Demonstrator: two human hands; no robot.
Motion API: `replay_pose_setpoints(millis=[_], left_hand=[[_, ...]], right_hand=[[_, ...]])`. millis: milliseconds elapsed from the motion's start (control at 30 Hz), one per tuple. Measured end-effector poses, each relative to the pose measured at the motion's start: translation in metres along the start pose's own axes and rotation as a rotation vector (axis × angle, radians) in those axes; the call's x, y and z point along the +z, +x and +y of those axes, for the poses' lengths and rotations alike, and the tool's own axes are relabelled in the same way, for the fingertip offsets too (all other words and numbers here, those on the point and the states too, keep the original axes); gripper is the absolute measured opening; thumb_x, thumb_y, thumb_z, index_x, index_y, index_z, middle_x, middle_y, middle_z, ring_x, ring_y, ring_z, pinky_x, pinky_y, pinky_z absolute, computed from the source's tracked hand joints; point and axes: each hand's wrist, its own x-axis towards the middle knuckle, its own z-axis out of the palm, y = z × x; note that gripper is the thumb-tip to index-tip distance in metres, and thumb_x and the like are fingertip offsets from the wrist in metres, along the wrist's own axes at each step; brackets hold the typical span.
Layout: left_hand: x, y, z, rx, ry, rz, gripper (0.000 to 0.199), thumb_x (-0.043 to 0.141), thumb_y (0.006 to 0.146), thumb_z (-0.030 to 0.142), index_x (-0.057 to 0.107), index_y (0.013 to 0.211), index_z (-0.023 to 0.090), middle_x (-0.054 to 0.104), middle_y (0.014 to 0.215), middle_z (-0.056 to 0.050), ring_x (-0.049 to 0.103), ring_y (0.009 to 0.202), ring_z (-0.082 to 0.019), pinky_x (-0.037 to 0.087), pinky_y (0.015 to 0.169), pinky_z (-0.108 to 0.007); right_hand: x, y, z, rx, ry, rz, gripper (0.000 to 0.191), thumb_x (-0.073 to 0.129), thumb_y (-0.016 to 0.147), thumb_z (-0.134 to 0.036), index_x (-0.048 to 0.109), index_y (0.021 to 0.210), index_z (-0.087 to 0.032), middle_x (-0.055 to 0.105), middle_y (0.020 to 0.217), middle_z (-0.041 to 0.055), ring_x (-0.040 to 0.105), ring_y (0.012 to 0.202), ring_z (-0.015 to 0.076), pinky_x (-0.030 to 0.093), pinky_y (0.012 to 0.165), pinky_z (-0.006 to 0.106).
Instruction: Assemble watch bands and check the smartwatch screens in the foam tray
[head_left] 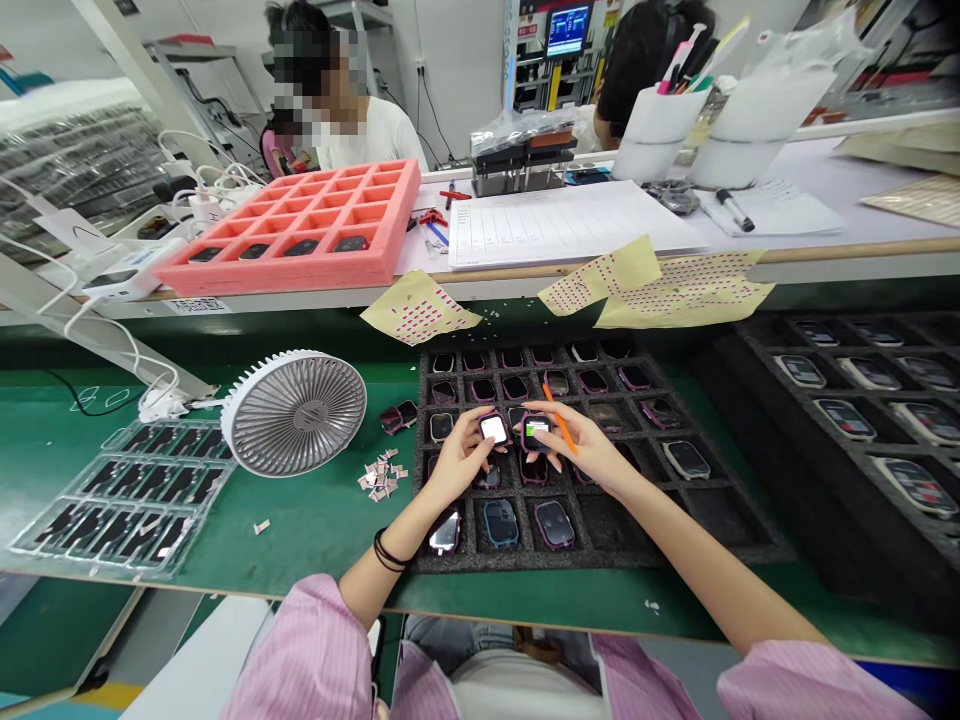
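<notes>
My left hand [463,458] grips a smartwatch body [493,430] with a lit white screen, just above a black foam compartment tray [450,555]. My right hand [583,447] holds another watch body [537,433] with a pink rim and a lit screen, and an orange stylus [560,418] between its fingers. The two watches sit close together over the middle of the tray. Other watch bodies [501,523] fill many compartments, and my hands hide some of them.
A white and grey desk fan [294,413] lies to the left, beside a clear tray of black parts [127,495] and scattered paper bits [382,475]. Yellow sticker sheets [684,290] hang off the shelf. Another foam tray [847,420] holds devices at right. Co-workers sit beyond.
</notes>
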Motion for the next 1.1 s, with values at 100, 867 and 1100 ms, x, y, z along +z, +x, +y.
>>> replay_pose_setpoints(millis=[100,867,1100], left_hand=[[0.0005,0.0002,-0.0005,-0.005,0.021,0.009,0.053,0.068,0.077,0.033,0.047,0.123,0.02,0.062,0.108,-0.011,0.066,0.08,-0.017,0.046,0.045,-0.015],[0.0001,0.0004,0.0044,0.037,0.081,0.102,0.05,0.073,0.072,0.029,0.05,0.115,0.02,0.062,0.111,-0.009,0.063,0.083,-0.014,0.045,0.053,-0.015],[0.0005,0.0009,0.0076,-0.009,0.052,0.129,0.037,0.07,0.074,0.043,0.055,0.096,0.018,0.061,0.082,-0.001,0.057,0.062,-0.009,0.047,0.048,-0.017]], right_hand=[[0.0003,0.0003,-0.0006,-0.009,0.0,0.022,0.047,0.06,0.085,-0.046,0.056,0.123,-0.02,0.069,0.104,0.0123,0.069,0.061,0.0166,0.043,0.038,0.022],[-0.0011,0.0015,0.0048,0.007,0.016,-0.032,0.047,0.063,0.083,-0.041,0.055,0.125,-0.022,0.068,0.109,0.012,0.069,0.066,0.017,0.045,0.04,0.022],[-0.0005,-0.0008,-0.0019,0.028,-0.031,0.097,0.033,0.06,0.084,-0.044,0.065,0.105,-0.02,0.072,0.084,0.0061,0.062,0.048,0.0123,0.034,0.035,0.02]])
